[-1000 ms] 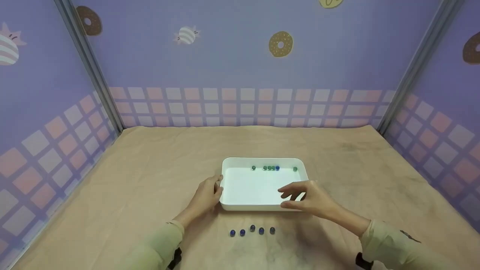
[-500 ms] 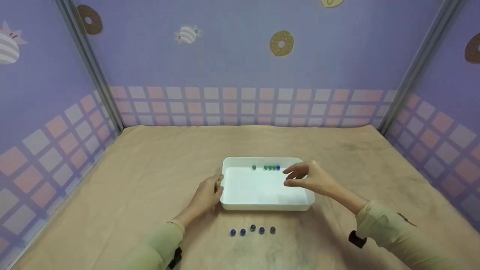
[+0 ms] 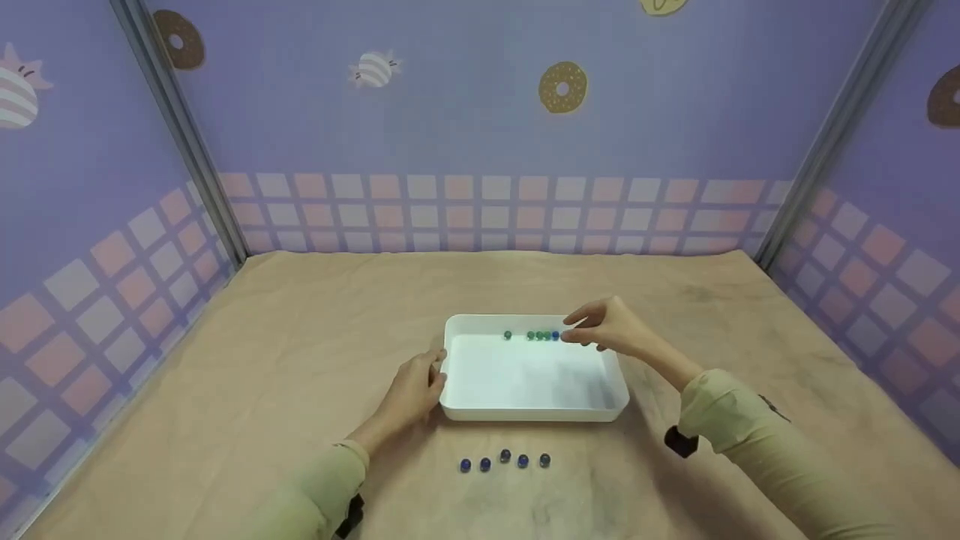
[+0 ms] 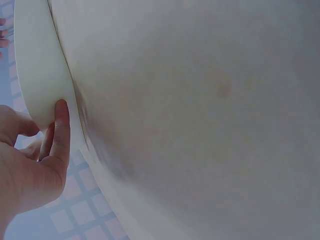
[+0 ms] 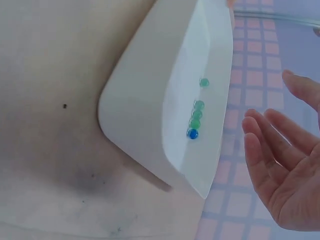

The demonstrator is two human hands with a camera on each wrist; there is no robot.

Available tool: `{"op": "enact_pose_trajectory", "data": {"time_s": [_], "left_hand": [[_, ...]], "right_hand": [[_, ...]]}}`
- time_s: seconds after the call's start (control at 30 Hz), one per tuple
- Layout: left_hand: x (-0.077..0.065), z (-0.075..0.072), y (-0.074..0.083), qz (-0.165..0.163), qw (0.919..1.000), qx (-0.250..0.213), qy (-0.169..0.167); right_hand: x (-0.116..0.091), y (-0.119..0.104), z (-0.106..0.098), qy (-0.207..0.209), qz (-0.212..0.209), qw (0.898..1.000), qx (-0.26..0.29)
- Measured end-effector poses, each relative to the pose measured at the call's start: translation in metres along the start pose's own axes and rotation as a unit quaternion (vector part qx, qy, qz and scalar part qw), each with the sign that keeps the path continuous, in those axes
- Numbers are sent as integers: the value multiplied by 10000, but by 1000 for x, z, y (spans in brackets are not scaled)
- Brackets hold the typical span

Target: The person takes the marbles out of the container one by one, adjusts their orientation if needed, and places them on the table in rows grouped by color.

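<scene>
A white rectangular tray [image 3: 525, 375] sits on the brown covering. My left hand [image 3: 407, 386] pinches its left end; the left wrist view shows the fingers and thumb [image 4: 61, 117] at the tray wall. Along the far wall inside, several green glass marbles [image 3: 539, 336] and a blue marble [image 3: 555, 335] lie in a line. Over the tray's far right corner hovers my right hand [image 3: 611, 328], fingers bent, thumb and fingertips apart. It partly hides that corner. In the right wrist view the right hand [image 5: 282, 170] shows a gap between thumb and fingers, holding nothing visible.
Several dark blue marbles [image 3: 505, 456] and a greyish marble [image 3: 545, 460] lie in a loose row in front of the tray. Patterned purple walls [image 3: 480, 135] stand behind and at both sides of the table.
My right hand has moved from the tray's front right edge to its far right corner, now covering the lone green marble seen there at first. The left hand and tray stay put.
</scene>
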State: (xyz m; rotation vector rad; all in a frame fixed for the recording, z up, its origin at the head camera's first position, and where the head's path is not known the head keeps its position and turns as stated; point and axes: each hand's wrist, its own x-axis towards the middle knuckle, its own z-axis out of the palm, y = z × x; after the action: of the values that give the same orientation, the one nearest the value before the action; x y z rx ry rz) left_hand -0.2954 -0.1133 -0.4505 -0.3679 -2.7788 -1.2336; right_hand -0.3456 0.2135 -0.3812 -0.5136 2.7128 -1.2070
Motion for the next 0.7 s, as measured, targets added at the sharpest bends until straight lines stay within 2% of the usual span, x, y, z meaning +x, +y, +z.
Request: {"op": "enact_pose_trajectory", "data": {"time_s": [0.27, 0.43, 0.57, 0.7], "left_hand": [[0, -1, 1, -36, 10000, 16, 33], [1, 0, 1, -87, 9999, 51, 24], [2, 1, 0, -116, 9999, 66, 25], [2, 0, 0, -96, 9999, 63, 54]], "right_hand": [[27, 3, -4, -212, 763, 9963, -339], [39, 5, -5, -301, 1026, 9931, -487], [45, 6, -6, -344, 1150, 9916, -482], [50, 7, -5, -307, 1482, 9880, -297]]}}
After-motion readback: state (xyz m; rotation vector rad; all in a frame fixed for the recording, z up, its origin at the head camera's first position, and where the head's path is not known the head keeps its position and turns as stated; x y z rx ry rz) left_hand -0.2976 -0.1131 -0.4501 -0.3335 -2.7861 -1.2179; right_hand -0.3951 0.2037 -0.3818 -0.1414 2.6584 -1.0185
